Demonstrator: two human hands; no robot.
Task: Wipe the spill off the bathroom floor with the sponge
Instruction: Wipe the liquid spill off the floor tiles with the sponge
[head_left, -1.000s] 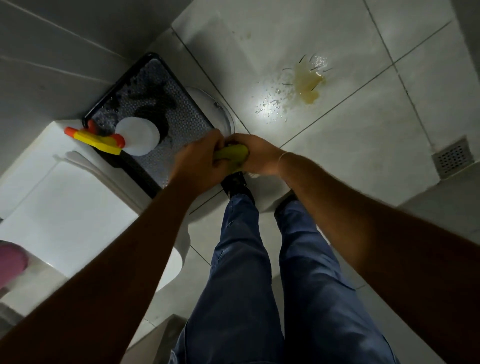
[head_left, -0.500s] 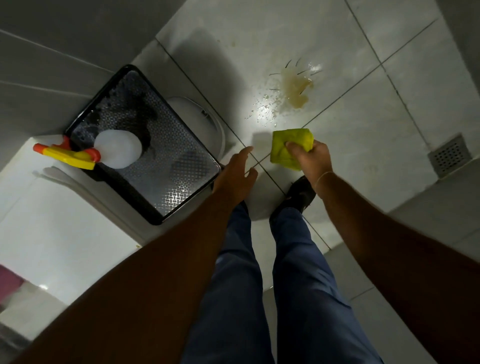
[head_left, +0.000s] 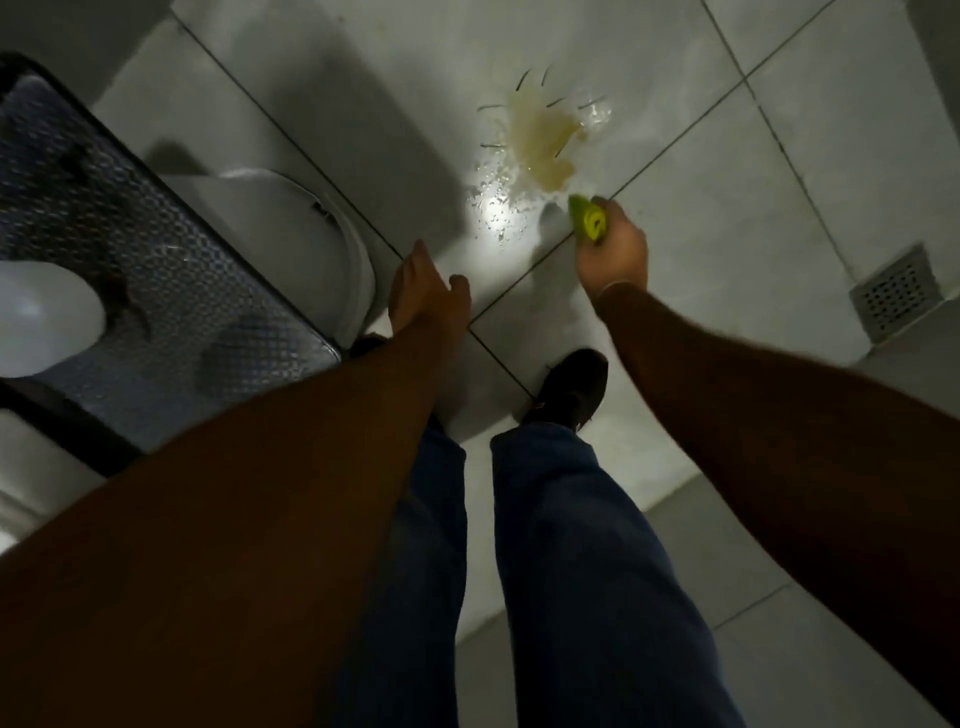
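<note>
The wiping looks not yet begun: the spill lies whole on the far floor — yellowish, with droplets to its left. The right hand grips the sponge at the spill's near edge, while the left hand hangs spread and empty. No writing or labels can be read.
</note>
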